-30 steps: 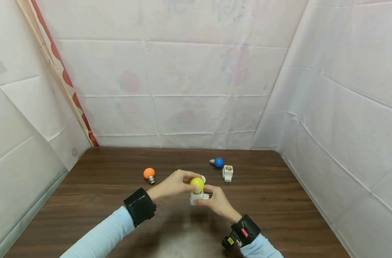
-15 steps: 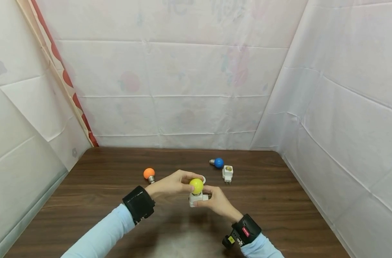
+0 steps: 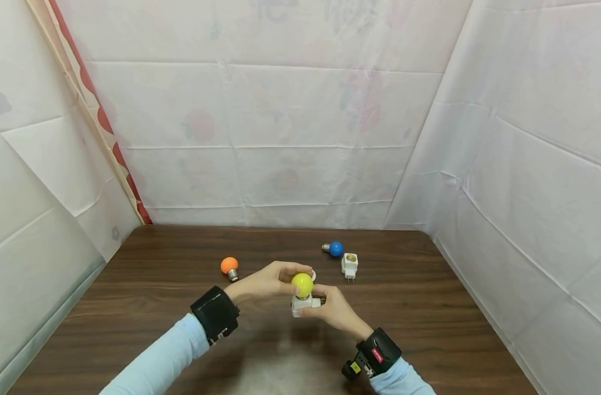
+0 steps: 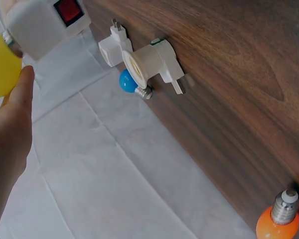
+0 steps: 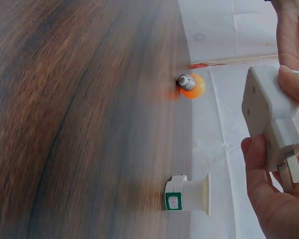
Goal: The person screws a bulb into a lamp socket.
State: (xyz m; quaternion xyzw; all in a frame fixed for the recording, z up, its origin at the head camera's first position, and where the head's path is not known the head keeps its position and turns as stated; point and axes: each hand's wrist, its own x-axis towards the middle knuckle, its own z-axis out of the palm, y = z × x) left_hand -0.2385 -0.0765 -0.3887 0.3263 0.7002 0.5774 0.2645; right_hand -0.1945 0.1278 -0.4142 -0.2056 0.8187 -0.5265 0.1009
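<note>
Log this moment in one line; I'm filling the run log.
left hand: grips yellow bulb | right hand: holds socket | table: other bulbs, sockets

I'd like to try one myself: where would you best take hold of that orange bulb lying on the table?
Probably by the round orange globe of the orange bulb, coming down from above. It lies on its side on the table, its narrow metal screw base pointing toward the person, so the globe offers the widest, smoothest surface, and nothing crowds it.
</note>
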